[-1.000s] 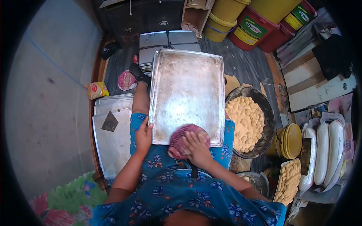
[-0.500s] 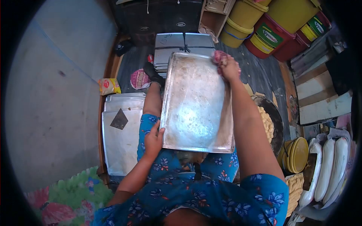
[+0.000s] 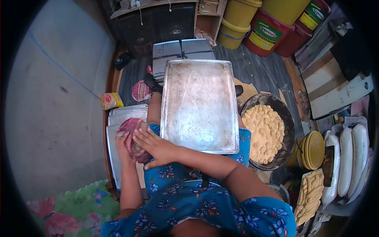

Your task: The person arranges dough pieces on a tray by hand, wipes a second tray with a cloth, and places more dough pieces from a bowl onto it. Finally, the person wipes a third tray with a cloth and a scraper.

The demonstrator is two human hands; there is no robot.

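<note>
A worn metal baking tray (image 3: 199, 106) rests across my thighs, with neither hand on it. Left of it, over my left thigh, is a crumpled pink and brown patterned cloth (image 3: 136, 124). My left hand (image 3: 124, 147) grips the cloth's left side, its fingers partly behind the fabric. My right hand (image 3: 158, 148) reaches across my body and lies on the cloth's right side, fingers stretched out. Beneath the cloth, several flat metal sheets (image 3: 114, 136) are stacked on the floor.
To the right stand a black basin (image 3: 290, 138) of dough pieces (image 3: 262, 134), a yellow bucket (image 3: 314, 150) and a dough-covered tray (image 3: 310, 197). Ahead are tied metal trays (image 3: 166, 63) and large tubs (image 3: 264, 33). A wall (image 3: 59, 110) bounds the left.
My right hand and the cloth have moved from the tray's far right corner to my left side. My left hand has let go of the tray's edge and taken hold of the cloth.
</note>
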